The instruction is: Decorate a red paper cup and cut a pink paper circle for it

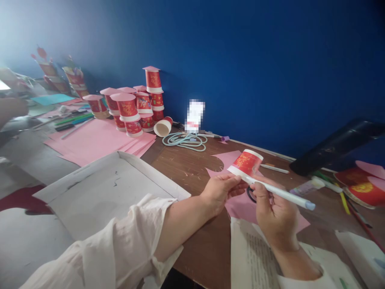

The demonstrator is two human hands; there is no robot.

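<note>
Left hand [219,192] and right hand [275,212]: my left pinched 1 red paper cup [247,162], tilted, over pink paper [224,159]; my right clamped a white marker [282,194] at the cup's rim. Stacked cups [135,108] stood well apart.

Left hand [218,192]: I am watching it pinching a red paper cup [246,162], which is lying tilted on its side.
Right hand [275,214]: gripping a white pen [282,193], one end meeting the cup's rim.
Beneath: pink paper [240,206] lying on the wooden table [186,168].
Far left: stacked cups [138,106] standing against the blue wall.
</note>
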